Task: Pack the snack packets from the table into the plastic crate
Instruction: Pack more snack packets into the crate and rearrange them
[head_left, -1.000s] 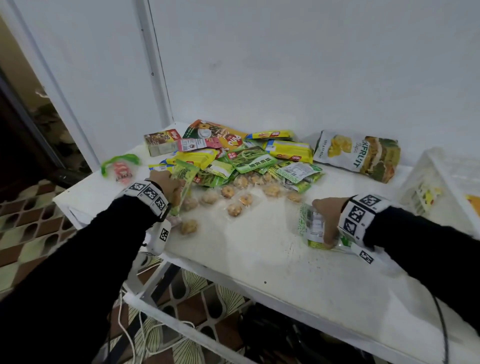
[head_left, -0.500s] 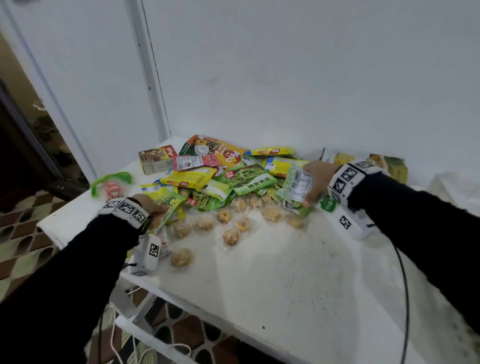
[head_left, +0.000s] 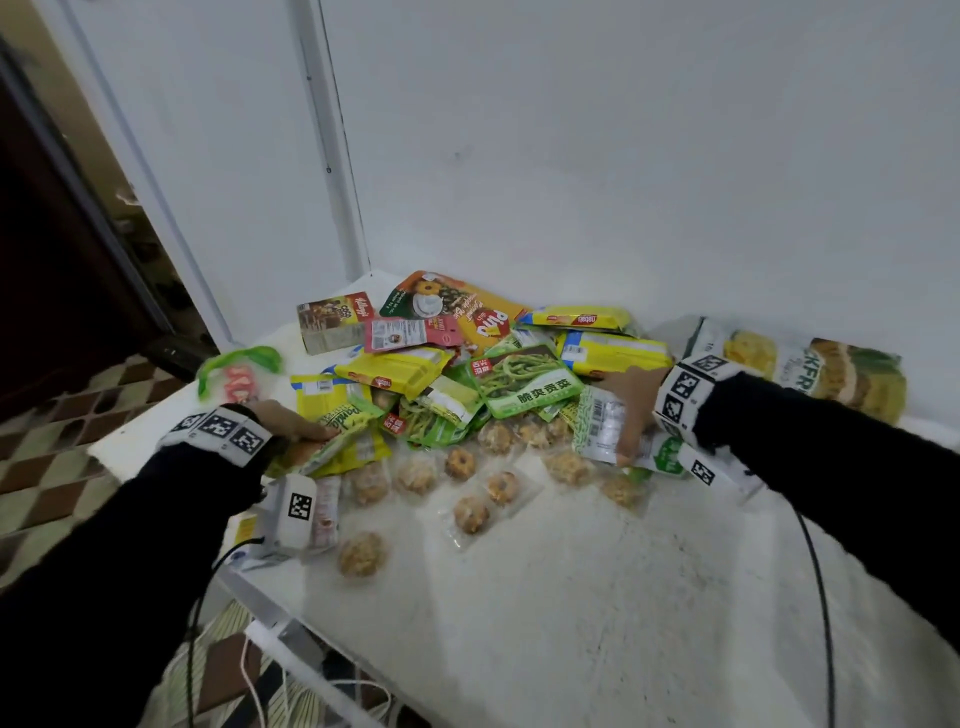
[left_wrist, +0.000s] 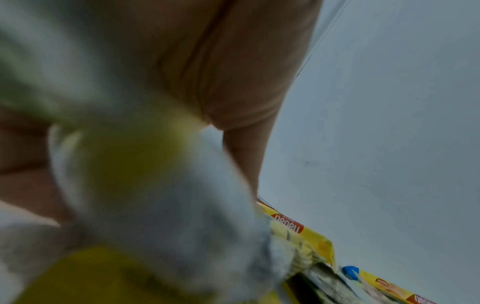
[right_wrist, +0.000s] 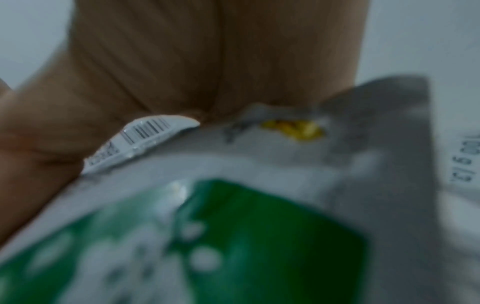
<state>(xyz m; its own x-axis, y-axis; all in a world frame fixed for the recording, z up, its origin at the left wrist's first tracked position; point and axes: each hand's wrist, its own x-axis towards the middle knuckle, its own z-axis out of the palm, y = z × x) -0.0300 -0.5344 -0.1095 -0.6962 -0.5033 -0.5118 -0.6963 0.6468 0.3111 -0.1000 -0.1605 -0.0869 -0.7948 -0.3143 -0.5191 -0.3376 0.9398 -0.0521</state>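
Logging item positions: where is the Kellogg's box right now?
In the head view, the Kellogg's box stands at the pile's far-left corner, beside the red packet, near the wall.

"Kellogg's" box (head_left: 335, 321), "nabati" packet (head_left: 582, 318)

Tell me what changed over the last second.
The right hand, gripping a green-and-white packet, swung from the near table edge up to the snack pile. The left hand kept its grip on the yellow-green packet. The pile and the loose cookie packs stayed put.
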